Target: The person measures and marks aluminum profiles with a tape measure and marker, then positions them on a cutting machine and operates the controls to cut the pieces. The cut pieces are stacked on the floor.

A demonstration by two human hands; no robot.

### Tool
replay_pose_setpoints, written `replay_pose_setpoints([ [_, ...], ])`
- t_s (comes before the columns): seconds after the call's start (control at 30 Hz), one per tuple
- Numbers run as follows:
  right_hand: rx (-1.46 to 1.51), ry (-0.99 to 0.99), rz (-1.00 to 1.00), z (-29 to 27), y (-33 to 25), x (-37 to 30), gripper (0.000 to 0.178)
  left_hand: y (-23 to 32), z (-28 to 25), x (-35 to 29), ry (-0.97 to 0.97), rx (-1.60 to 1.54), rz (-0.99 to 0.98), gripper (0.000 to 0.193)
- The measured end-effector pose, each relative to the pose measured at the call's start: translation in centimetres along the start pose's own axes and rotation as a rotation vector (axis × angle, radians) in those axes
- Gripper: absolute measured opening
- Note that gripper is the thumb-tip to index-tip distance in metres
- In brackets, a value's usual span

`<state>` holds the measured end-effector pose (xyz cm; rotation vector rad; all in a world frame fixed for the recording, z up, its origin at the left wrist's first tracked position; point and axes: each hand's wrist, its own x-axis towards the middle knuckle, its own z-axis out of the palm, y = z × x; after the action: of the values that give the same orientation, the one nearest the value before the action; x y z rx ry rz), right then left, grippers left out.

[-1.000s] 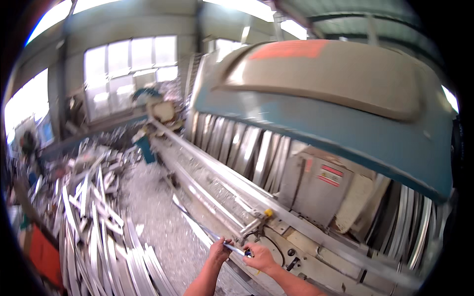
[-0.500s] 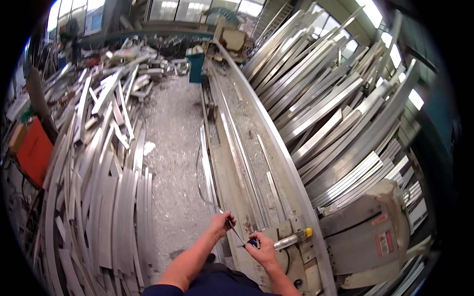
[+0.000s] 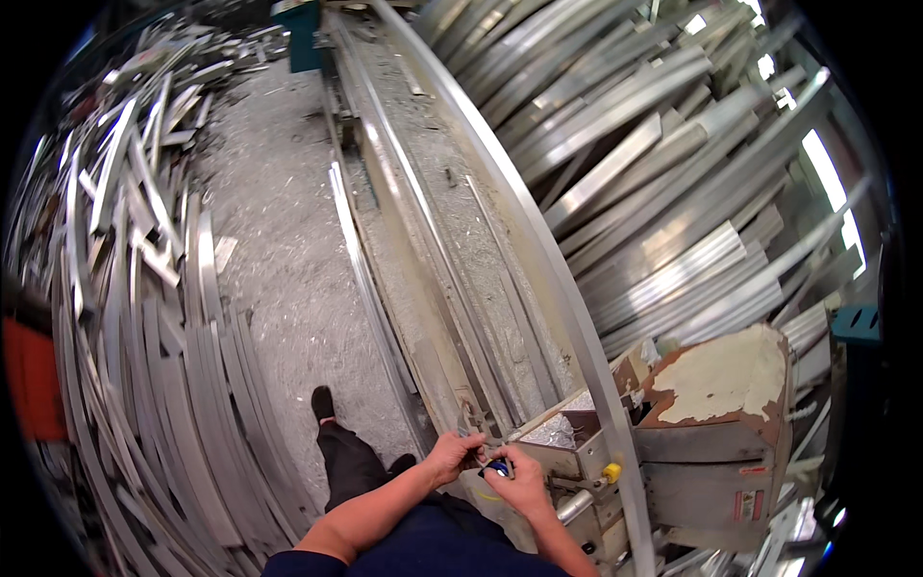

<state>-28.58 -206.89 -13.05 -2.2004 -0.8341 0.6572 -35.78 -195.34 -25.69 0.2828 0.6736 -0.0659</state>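
Note:
My right hand (image 3: pixel 524 487) is wrapped round a small tape measure (image 3: pixel 497 468) with a dark blue case, partly hidden by the fingers. Close beside it, my left hand (image 3: pixel 452 457) is closed in a pinch at the mouth of the tape measure, on the end of its blade; the fingers hide most of that. Both hands are over the near end of a long machine bed (image 3: pixel 423 370) with metal rails. Just right of my right hand is a metal cylinder with a yellow cap (image 3: pixel 611 472).
Long aluminium profiles (image 3: pixel 192 423) lie piled on the floor at the left. More profiles (image 3: pixel 615 183) lean in a stack at the right, behind a long metal rail (image 3: pixel 538 231). A worn machine housing (image 3: pixel 707 462) stands at the right. A teal box (image 3: pixel 305 38) is at the far end.
My hands have drawn together, and the long blade that ran out past my left hand no longer shows. The view has tipped down and turned, bringing my leg and shoe in.

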Motion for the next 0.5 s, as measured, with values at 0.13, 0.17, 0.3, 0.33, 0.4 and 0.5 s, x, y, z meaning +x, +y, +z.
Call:
replay_pose_setpoints([
  [0.13, 0.053, 0.068, 0.197, 0.1, 0.8, 2.1, 0.032, 7.0, -1.2, 2.6, -0.214, 0.488, -0.273, 0.05],
  [0.17, 0.09, 0.104, 0.24, 0.1, 0.1, 2.9, 0.031, 9.0, -1.5, 3.2, -0.195, 0.716, -0.263, 0.055],
  [0.3, 0.182, 0.292, 0.466, 1.3, 1.9, 1.4, 0.031, 20.5, 0.9, 3.1, -0.469, 1.568, -0.245, 0.062],
  [0.33, 0.224, 0.338, 0.525, 2.6, 3.2, 0.3, 0.032, 22.1, 0.4, 5.5, -0.453, 1.64, -0.172, 0.059],
  [0.4, 0.222, 0.372, 0.564, 4.6, 4.1, -1.9, 0.032, 25.6, 1.9, 9.3, -0.395, 1.496, -0.056, 0.054],
  [0.5, 0.472, 0.329, 0.953, 6.3, -3.1, -1.5, 0.029, 33.1, 6.9, 14.8, -0.208, 1.013, 0.262, 0.051],
])
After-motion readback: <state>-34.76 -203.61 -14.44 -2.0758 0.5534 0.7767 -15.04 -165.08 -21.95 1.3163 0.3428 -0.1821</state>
